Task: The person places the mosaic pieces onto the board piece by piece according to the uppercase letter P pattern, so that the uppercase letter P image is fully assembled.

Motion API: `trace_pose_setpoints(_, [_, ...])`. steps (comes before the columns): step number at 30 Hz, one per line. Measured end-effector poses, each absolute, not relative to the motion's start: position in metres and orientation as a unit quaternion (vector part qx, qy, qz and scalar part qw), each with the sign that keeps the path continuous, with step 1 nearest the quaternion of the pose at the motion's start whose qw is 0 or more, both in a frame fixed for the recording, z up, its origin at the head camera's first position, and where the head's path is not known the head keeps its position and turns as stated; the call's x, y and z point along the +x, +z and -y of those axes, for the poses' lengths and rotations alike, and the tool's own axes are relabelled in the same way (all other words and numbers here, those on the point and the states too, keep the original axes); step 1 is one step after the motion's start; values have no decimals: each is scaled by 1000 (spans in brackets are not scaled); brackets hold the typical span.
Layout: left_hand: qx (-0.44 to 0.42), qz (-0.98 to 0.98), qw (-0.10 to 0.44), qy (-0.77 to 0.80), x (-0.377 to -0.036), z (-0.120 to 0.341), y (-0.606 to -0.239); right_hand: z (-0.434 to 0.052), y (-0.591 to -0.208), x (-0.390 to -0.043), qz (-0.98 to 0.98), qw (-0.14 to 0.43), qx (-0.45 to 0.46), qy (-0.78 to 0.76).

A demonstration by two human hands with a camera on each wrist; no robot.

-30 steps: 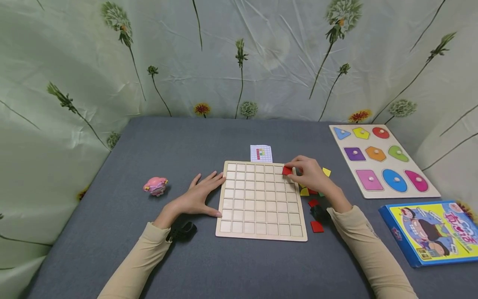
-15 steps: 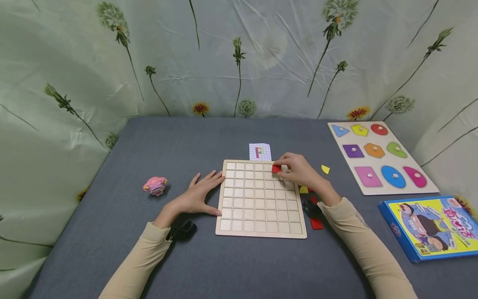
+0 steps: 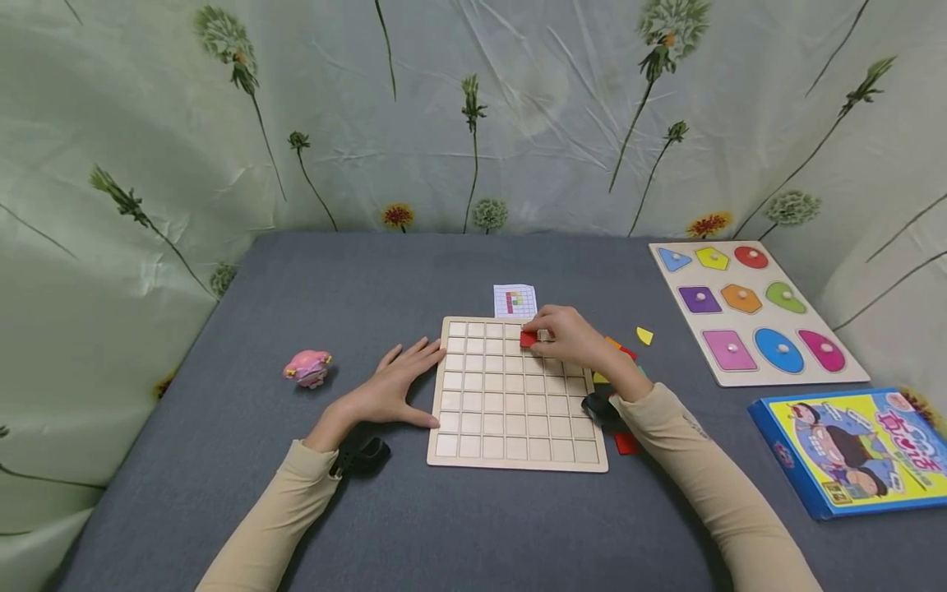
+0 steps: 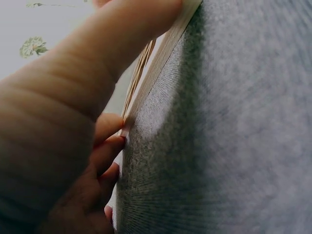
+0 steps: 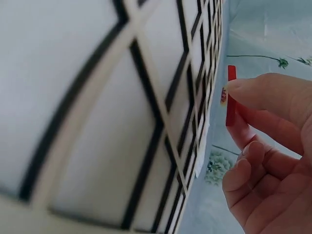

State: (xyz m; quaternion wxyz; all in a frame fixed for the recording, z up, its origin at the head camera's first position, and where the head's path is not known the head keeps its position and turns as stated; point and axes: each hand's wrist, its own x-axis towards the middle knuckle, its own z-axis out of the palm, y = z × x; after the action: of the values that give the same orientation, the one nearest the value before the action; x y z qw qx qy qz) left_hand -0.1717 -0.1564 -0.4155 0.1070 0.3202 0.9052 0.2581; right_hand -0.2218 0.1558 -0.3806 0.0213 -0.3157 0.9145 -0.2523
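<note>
A wooden grid board (image 3: 510, 444) lies on the grey table. My right hand (image 3: 565, 339) pinches a red square tile (image 3: 528, 339) over the board's top row, right of its middle. In the right wrist view the red tile (image 5: 230, 97) stands edge-on between thumb and fingertip, just above the board's cells (image 5: 146, 126). My left hand (image 3: 395, 385) lies flat on the table with its fingers straight, touching the board's left edge (image 4: 161, 58). A small pattern card (image 3: 515, 301) sits just behind the board.
Loose red, yellow and green tiles (image 3: 625, 444) lie right of the board, one yellow piece (image 3: 645, 335) apart. A shape puzzle board (image 3: 755, 308) and a blue box (image 3: 858, 452) are at the right. A pink toy (image 3: 307, 367) sits at the left.
My right hand has carried the red tile leftward along the board's top row, from the right corner toward the middle. The left hand has stayed put.
</note>
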Motion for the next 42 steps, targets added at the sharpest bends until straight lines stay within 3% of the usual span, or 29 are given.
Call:
trace_pose_setpoints(12, [331,-903,99,255,-171,156,-417,-142,-389,-228,-909,5,-342,-238])
trace_pose_setpoints(42, [327,-902,84,271,-177,158,-425,-121,-387,-240,-893,41,-397,-206])
